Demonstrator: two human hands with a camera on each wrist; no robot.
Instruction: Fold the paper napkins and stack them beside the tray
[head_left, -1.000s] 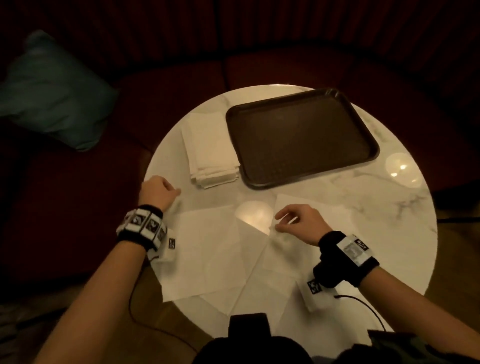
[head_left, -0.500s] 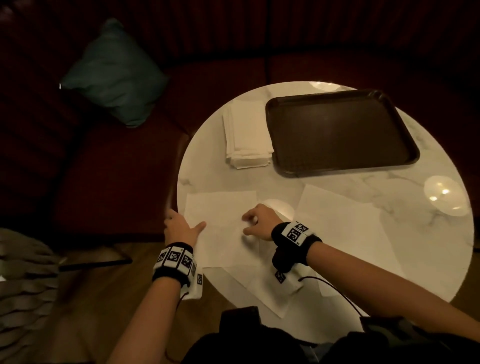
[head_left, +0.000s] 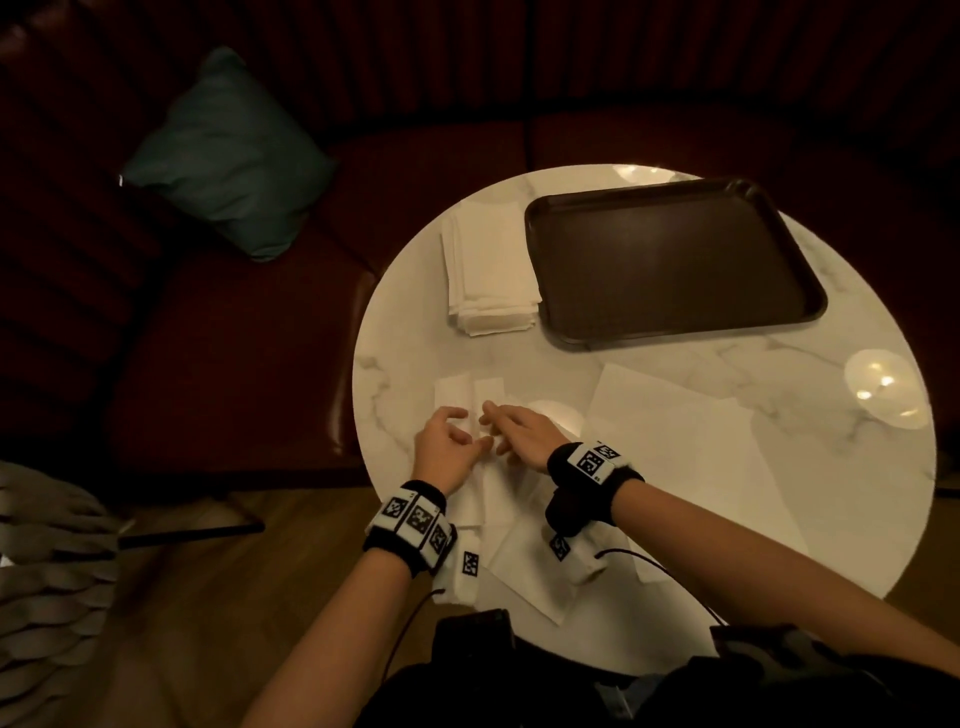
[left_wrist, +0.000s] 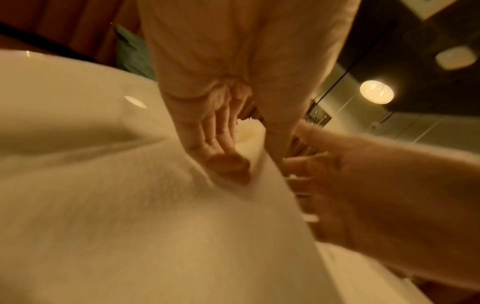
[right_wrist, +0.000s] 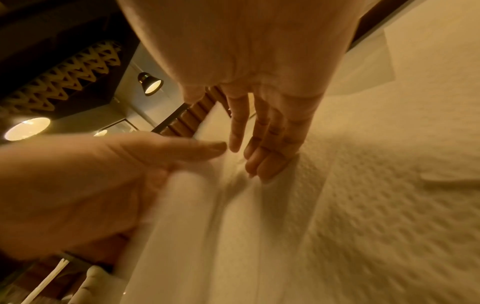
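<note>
Head view high above table (head_left: 649, 374); wrist views close, facing fingers, sharing napkin (left_wrist: 130, 216)

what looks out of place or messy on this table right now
Little stands out. The stack of folded white napkins beside the dark brown plastic tray is slightly fanned at its near edge. A few unfolded white paper napkins overlap askew near the round marble table edge, some overhanging it. Nothing spilled or torn.

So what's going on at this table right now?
A person is folding a paper napkin at the near edge of the round marble table. The left hand and right hand press it flat. A stack of folded napkins lies left of the brown tray; unfolded napkins wait nearby.
</note>
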